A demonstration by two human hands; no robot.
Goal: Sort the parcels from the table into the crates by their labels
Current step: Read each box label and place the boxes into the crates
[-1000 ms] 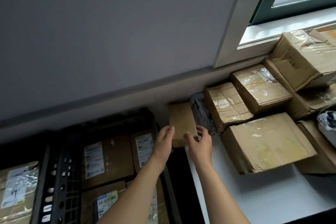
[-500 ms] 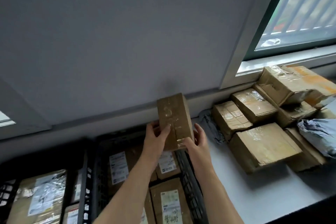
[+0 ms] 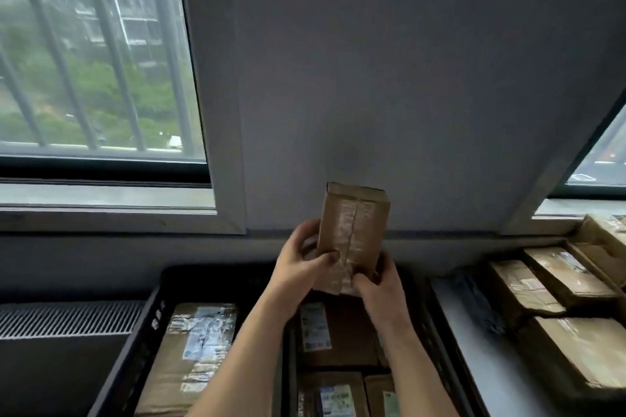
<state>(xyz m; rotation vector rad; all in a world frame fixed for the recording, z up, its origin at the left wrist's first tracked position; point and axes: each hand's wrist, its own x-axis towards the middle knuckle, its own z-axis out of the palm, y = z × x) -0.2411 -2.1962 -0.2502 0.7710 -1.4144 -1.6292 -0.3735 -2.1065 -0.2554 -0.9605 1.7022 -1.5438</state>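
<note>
The white counter [image 3: 501,382] carries a large taped cardboard box [image 3: 582,352] at its near right side. Just behind that box lie a small creased box [image 3: 521,288] and, to its right, a film-wrapped box [image 3: 569,278], with further stacked boxes [image 3: 606,230] behind them by the windowsill. Behind and left of the large box, a crumpled grey plastic mailer [image 3: 481,305] lies just beside the creased one.

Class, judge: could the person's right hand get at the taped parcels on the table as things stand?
Probably not yet: the right hand, with the left hand, grips the small brown parcel above the crates. Nothing blocks the way to the taped parcels, so once freed it likely could.
</note>
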